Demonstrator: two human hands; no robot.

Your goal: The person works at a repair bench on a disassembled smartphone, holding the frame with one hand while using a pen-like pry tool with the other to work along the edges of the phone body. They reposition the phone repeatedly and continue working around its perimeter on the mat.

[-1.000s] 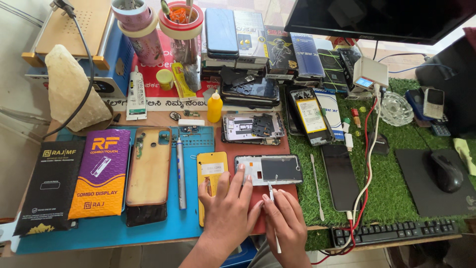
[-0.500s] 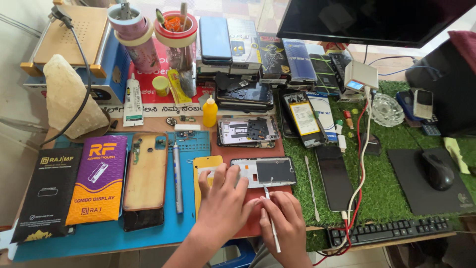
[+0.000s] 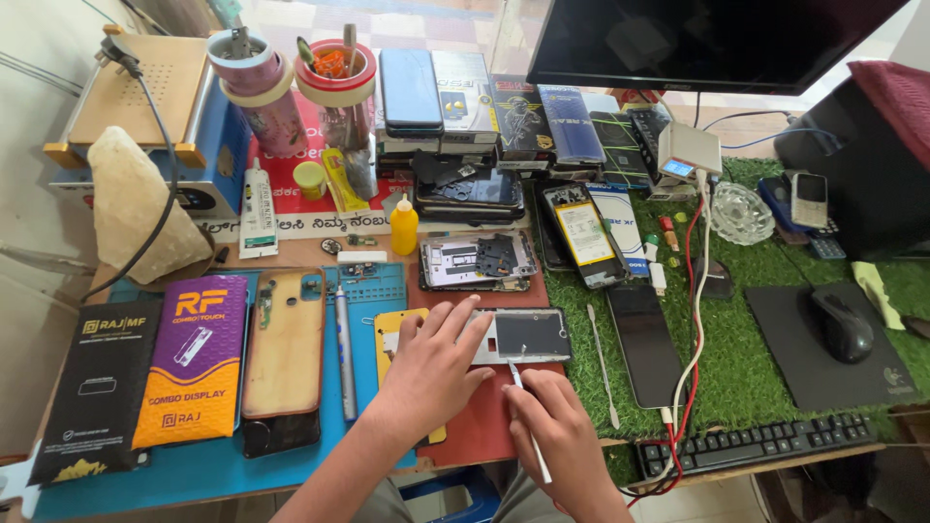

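Phone frame (image 3: 518,336), an opened silver-edged handset body with a dark panel at its right end, lies flat near the front of the bench, partly on the reddish-brown mat (image 3: 475,426) and just right of a yellow phone cover (image 3: 387,339). The left hand (image 3: 431,373) rests on it with fingers spread wide and flat, which appears meant to pin it down so it cannot slide. The right hand (image 3: 562,441) has its fingers closed narrowly around one thin white pry tool (image 3: 528,426), held like a pen; the tip meets the frame's lower edge, seemingly placed there so it can work at the seam. Spare parts sit within reach: one disassembled phone chassis (image 3: 480,261) just behind the frame, one tan back cover (image 3: 284,344) on the blue work mat (image 3: 194,465), and one slim grey screwdriver (image 3: 344,349) beside it. Two boxed display packs lie at the left, a purple-and-orange one (image 3: 189,358) and a black one (image 3: 97,392). One yellow squeeze bottle (image 3: 404,228) stands upright behind, one metal spudger (image 3: 603,363) lies on the green turf mat (image 3: 756,378), and one mouse (image 3: 841,324) and one keyboard (image 3: 765,447) sit to the right.
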